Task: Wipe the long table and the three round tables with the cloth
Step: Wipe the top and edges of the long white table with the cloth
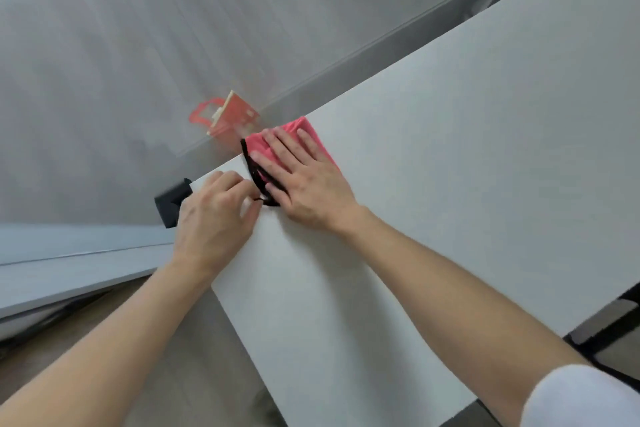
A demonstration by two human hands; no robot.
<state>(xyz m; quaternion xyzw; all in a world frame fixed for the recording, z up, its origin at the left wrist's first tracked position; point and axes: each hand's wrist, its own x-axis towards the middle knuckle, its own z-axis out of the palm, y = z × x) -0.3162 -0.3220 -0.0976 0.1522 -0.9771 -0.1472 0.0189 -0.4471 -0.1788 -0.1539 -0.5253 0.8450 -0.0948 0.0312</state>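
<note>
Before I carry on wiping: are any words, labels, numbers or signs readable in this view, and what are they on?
No text can be read.
Red and cream object beyond the table edge: blurred, any print unreadable.
Pink cloth: no print shows.
Long table: no print shows.

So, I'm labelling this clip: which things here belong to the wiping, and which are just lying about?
Job: pink cloth, under the flat right hand; left hand beside it; white long table.
Lying about: blurred red object beyond the table edge; black piece at the corner.
</note>
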